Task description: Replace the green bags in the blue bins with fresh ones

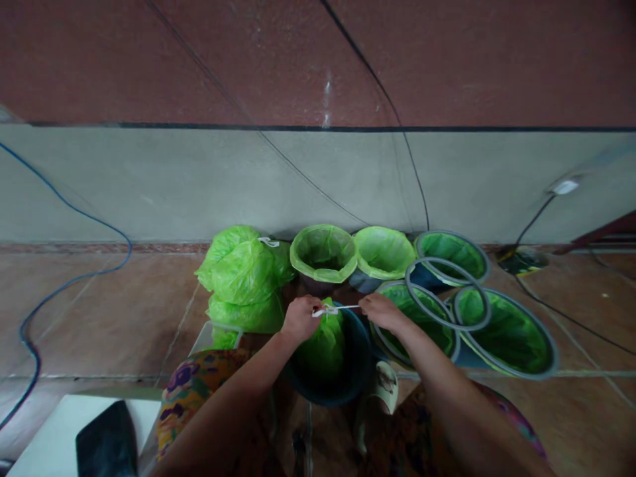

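A green trash bag (322, 344) stands gathered at the neck inside a dark blue bin (362, 371) between my legs. White drawstring (345, 307) is wound about the bag's neck and stretched taut to the right. My left hand (301, 318) is closed at the neck, pinching the white string there. With fingers closed, my right hand (380, 311) pulls on the string's other end, above the bin's right rim. The bottom of the bag is hidden down in the bin.
Several bins lined with green bags, such as this one (322, 255), stand by the wall and to the right. A loose grey ring (410, 281) lies across two. Full green bags (243, 271) are piled left, near a clear container (203, 338). A blue cable (64, 285) crosses the left floor.
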The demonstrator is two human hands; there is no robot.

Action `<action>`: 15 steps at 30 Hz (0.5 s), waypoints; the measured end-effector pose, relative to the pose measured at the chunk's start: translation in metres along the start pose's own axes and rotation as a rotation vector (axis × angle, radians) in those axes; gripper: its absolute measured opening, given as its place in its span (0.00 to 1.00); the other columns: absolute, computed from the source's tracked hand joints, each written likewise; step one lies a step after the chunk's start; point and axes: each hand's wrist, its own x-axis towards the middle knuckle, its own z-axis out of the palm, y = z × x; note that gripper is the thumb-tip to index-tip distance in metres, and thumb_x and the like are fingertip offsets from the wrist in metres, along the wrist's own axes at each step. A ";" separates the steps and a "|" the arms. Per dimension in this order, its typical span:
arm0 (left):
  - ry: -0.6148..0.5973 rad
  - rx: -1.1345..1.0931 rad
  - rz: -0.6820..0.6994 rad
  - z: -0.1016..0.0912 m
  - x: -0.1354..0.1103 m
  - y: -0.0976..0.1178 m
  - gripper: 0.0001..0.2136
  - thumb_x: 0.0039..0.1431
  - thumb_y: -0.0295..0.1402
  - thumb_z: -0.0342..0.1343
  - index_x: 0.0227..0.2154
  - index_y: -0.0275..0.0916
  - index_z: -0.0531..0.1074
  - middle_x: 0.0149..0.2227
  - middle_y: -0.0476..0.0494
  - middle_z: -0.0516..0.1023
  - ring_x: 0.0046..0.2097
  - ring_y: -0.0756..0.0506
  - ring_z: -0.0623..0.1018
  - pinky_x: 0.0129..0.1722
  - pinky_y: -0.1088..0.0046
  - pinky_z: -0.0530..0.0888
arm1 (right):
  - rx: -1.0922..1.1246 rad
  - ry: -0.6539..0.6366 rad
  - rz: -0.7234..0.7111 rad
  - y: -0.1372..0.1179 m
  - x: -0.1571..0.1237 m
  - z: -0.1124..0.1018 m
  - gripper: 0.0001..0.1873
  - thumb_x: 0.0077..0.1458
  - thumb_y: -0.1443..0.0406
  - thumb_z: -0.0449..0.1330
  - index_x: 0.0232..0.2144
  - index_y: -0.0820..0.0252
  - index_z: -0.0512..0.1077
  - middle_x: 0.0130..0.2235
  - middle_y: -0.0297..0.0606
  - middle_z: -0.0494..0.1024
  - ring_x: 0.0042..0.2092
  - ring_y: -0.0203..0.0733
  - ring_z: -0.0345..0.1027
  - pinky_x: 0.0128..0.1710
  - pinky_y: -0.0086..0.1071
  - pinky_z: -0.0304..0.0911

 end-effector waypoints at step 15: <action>-0.031 -0.801 -0.381 0.005 0.005 0.008 0.11 0.46 0.34 0.54 0.14 0.36 0.66 0.11 0.55 0.58 0.16 0.55 0.60 0.19 0.78 0.58 | 0.199 0.006 0.007 -0.014 -0.004 0.000 0.14 0.49 0.62 0.55 0.14 0.60 0.67 0.18 0.34 0.69 0.23 0.34 0.63 0.25 0.28 0.57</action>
